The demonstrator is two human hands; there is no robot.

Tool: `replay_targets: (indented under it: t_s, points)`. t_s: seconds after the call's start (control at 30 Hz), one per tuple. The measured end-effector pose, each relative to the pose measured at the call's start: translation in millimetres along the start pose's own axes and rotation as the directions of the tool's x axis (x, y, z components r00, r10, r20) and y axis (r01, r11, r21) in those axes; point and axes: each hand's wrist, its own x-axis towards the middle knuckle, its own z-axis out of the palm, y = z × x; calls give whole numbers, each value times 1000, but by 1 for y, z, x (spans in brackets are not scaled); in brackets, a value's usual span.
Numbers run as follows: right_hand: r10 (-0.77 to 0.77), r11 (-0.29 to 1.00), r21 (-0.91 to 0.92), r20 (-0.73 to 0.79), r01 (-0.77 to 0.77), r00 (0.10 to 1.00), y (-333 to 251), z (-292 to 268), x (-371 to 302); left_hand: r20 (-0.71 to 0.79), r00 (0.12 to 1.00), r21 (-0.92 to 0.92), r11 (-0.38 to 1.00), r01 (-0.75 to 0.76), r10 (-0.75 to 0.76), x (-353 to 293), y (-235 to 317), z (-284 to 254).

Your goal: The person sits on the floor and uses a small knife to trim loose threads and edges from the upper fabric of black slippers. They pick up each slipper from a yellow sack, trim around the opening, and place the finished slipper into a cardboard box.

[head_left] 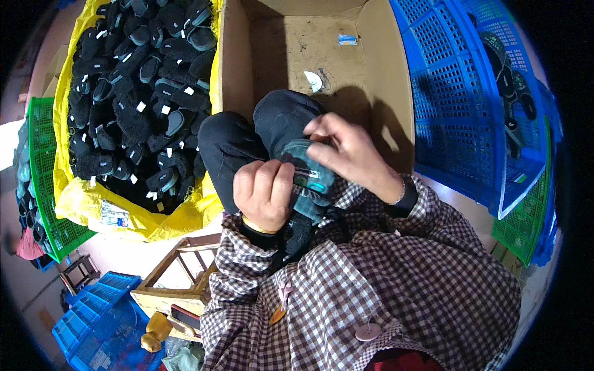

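Note:
A dark grey-green shoe (309,170) with a bright teal patch lies across my lap, above my dark trousers. My left hand (265,191) is closed in a fist at the shoe's left edge, gripping it. My right hand (356,151) is at its far right end, thumb on the surface and fingers curled over; motion blurs the fingertips. Something brownish shows between those fingers, too small to name. Black fuzzy material (298,238) hangs below the shoe, partly hidden by my sleeves.
At left, a yellow sack (185,222) holds many black fuzzy slippers (133,117). Ahead stands a cardboard box (390,68) with paper scraps inside. Blue crates (455,117) rise at right; a green crate (55,185) stands at left. A wooden stool (176,272) is near my left side.

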Motion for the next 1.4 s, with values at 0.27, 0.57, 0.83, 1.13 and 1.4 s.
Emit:
replay_targets:
  t_s: [0.27, 0.57, 0.83, 1.13, 1.4]
  points:
    - [112, 988, -109, 58, -105, 992, -8, -1, -7, 104, 994, -84, 996, 35, -26, 4, 5, -3]
    - [319, 948, -3, -21, -319, 948, 9, -1, -15, 253, 965, -134, 985, 104, -68, -21, 9, -42]
    - [284, 957, 65, -4, -283, 959, 19, -8, -16, 575, 813, -130, 971, 201, -91, -52, 34, -45]
    - [219, 975, -41, -13, -219, 976, 18, -5, -23, 634, 773, -328, 901, 282, -11, -30, 14, 24]
    - [239, 970, -10, -85, -241, 967, 33, 0, -18, 570, 818, -382, 908, 174, 83, -5, 6, 44]
